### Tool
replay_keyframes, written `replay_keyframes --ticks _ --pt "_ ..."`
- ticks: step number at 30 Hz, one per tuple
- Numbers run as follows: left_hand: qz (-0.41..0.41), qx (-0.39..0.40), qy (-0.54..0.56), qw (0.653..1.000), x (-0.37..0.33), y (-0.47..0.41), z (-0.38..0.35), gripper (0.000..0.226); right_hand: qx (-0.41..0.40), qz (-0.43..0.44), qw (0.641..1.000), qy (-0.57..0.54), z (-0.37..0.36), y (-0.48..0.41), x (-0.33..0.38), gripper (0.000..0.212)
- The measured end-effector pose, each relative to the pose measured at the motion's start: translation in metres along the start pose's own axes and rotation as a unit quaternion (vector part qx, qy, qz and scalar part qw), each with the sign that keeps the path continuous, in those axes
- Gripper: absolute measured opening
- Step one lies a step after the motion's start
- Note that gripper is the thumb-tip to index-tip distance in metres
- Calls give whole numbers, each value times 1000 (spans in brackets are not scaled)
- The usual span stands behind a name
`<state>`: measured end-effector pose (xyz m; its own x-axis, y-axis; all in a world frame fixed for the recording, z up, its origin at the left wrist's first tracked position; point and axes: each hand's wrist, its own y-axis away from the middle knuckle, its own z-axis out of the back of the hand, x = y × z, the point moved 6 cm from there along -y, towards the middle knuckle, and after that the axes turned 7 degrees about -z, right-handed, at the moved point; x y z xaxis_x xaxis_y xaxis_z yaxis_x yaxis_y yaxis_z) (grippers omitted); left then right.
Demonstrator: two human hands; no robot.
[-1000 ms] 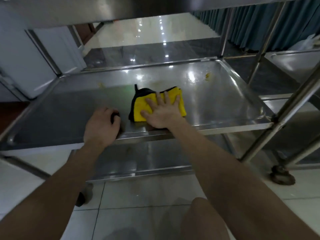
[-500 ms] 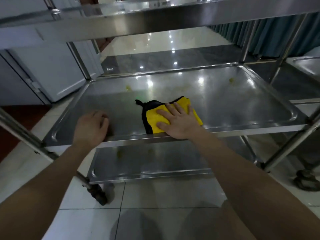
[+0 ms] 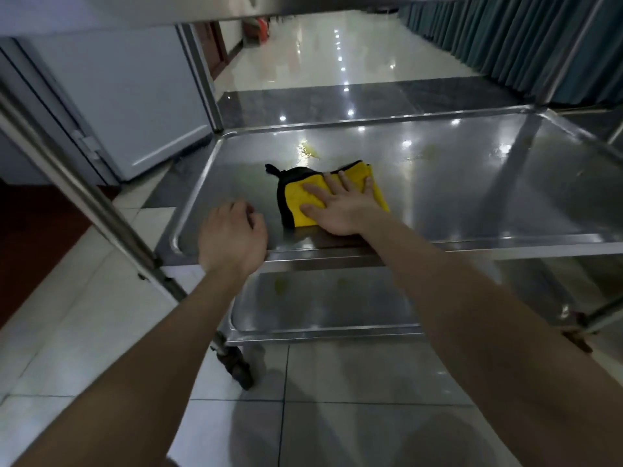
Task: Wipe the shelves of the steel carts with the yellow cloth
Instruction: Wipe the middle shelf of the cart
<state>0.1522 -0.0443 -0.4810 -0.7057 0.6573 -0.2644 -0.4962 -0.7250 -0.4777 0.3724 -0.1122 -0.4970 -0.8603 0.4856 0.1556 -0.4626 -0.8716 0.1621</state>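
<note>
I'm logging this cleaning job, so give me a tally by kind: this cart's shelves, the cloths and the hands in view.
Steel cart shelves: 3 (top shelf, middle shelf, bottom shelf)
Yellow cloth: 1
Hands: 2 (left hand, right hand)
Total: 6

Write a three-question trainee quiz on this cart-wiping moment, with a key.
1. True or false: the right hand lies flat on the yellow cloth on the middle shelf.
2. The yellowish smear on that shelf lies: A) beyond the cloth, B) between the cloth and the front rim, C) under the palm.
3. Which hand touches no cloth?
Key: 1 true; 2 A; 3 the left hand.
</note>
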Motion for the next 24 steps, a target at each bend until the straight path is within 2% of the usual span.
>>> replay_keyframes --ticks 4,6,8,11,13,15,17,18,24 --pt "-30 -77 81 993 -6 3 15 24 14 57 998 8 -16 48 32 62" --pt "-55 -108 143 982 -10 8 27 18 7 60 998 3 -19 72 43 60" --pt "-69 -181 185 963 1 25 44 19 1 49 999 -2 -17 86 49 59" --pt "-41 -340 148 928 58 65 73 38 1 32 999 7 -15 90 51 60" --pt "13 -399 158 903 106 68 89 59 10 15 1000 8 -18 83 61 63" --pt "72 -354 235 902 139 52 93 70 12 -3 1000 5 -22 71 78 66" --pt "93 -256 342 899 144 32 86 46 7 -20 1000 9 -26 54 96 70" --pt "91 -243 366 894 144 27 80 40 2 -27 1000 11 -28 45 103 73" --pt "84 -296 368 878 152 20 62 48 5 -56 998 14 -26 -25 135 87"
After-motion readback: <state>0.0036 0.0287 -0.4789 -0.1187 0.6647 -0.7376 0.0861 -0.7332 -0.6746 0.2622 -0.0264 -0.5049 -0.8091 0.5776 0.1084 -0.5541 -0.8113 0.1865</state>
